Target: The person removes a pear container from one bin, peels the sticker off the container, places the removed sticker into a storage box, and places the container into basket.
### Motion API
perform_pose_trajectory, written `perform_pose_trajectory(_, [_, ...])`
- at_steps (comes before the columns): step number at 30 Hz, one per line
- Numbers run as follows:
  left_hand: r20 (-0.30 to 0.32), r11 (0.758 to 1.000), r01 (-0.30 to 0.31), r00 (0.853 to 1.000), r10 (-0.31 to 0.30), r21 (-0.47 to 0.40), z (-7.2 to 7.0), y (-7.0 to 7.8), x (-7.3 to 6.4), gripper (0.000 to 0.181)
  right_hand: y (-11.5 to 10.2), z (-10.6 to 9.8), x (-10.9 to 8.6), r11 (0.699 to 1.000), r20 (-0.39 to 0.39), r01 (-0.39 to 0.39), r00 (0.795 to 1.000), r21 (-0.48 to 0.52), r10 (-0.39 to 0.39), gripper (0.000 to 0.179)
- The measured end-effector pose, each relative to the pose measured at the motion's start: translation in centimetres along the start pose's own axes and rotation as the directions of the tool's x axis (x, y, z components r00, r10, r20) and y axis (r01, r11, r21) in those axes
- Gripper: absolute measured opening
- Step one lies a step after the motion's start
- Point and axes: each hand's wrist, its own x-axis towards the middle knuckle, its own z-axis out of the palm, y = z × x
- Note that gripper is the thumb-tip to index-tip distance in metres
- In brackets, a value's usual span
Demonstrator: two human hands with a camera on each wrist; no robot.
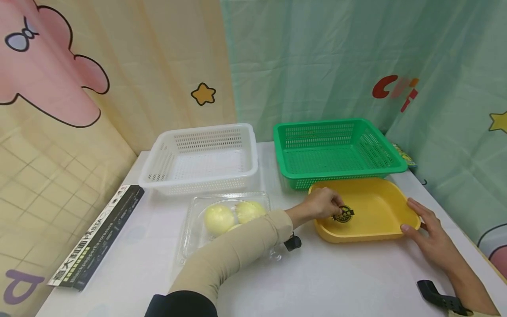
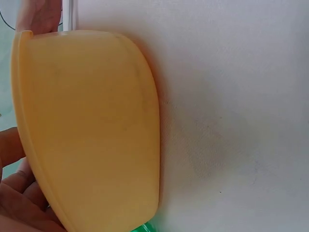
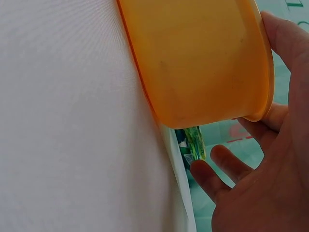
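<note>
A shallow yellow plastic tray [image 1: 372, 207] with rounded corners stands in front of the green basket. My right hand [image 1: 431, 237] holds its right end, thumb and a finger on the rim; the right wrist view shows the other fingers [image 3: 207, 179] off the wall. My left hand [image 1: 322, 203] reaches over the tray's left side with curled fingers. At its fingertips is a round black-and-gold label [image 1: 343, 214], which it appears to pinch. By the left forearm lies a clear plastic box [image 1: 194, 220] with pale yellow round fruits [image 1: 219, 219], partly hidden by the sleeve.
At the back stand a white slotted basket [image 1: 202, 182] and a green slotted basket [image 1: 340, 171]. A long black-and-white pasta box [image 1: 99, 237] lies along the left table edge. A colourful packet [image 1: 404, 155] sits behind the green basket's right side. Printed curtains [image 1: 317, 57] enclose the table.
</note>
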Motion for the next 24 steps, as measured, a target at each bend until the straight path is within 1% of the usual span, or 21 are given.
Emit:
perform_pose_trajectory(9, [0.006, 0.992, 0.007, 1.000, -0.008, 0.128, 0.4, 0.0, 0.0, 0.010, -0.3, 0.0, -0.2, 1.000, 0.015, -0.022, 1.000, -0.001, 0.022, 0.065])
perform_pose_trajectory(13, [0.013, 0.988, -0.009, 1.000, 0.007, 0.153, 0.2, 0.0, -0.1, 0.016, -0.2, 0.0, -0.1, 1.000, 0.015, -0.029, 0.999, -0.004, 0.030, 0.066])
perform_pose_trajectory(16, [0.014, 0.992, -0.018, 1.000, 0.016, 0.128, 0.0, -0.1, -0.1, 0.022, -0.2, 0.1, -0.2, 0.999, 0.015, -0.038, 0.999, -0.010, 0.038, 0.066])
perform_pose_trajectory(18, [0.016, 0.996, -0.016, 1.000, 0.015, 0.089, -0.1, -0.1, -0.1, 0.025, -0.3, 0.1, -0.2, 0.999, 0.018, -0.043, 0.999, -0.012, 0.043, 0.066])
perform_pose_trajectory(21, [0.015, 1.000, -0.019, 1.000, 0.019, 0.008, -0.4, -0.1, 0.0, 0.030, -0.3, 0.0, -0.2, 0.999, 0.018, -0.048, 0.999, -0.016, 0.048, 0.066])
perform_pose_trajectory(24, [0.006, 0.996, -0.026, 1.000, 0.026, -0.081, -0.9, -0.1, -0.1, 0.032, -0.2, 0.0, -0.2, 0.998, 0.018, -0.054, 0.998, -0.017, 0.054, 0.066])
